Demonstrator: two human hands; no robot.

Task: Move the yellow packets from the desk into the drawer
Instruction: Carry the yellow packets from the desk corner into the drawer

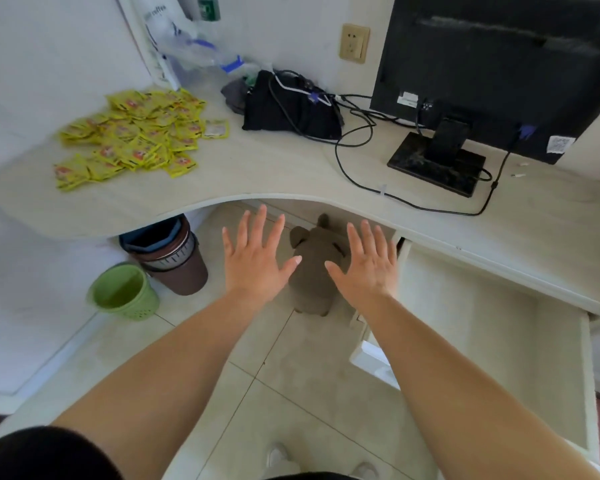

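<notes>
Both the left hand [257,268] and right hand [369,271] spread wide, empty; drawer [482,327] back hidden under desk [274,168].

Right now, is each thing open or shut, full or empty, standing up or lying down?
Drawer: pulled open, nothing seen inside.
Yellow packets: heaped on the desk, none in the drawer.
Left hand: open, fingers spread, holding nothing.
Right hand: open, fingers spread, holding nothing.
Green bin: upright, looks empty.
Plush toy: lying under the desk.
Wall socket: nothing plugged in.
</notes>
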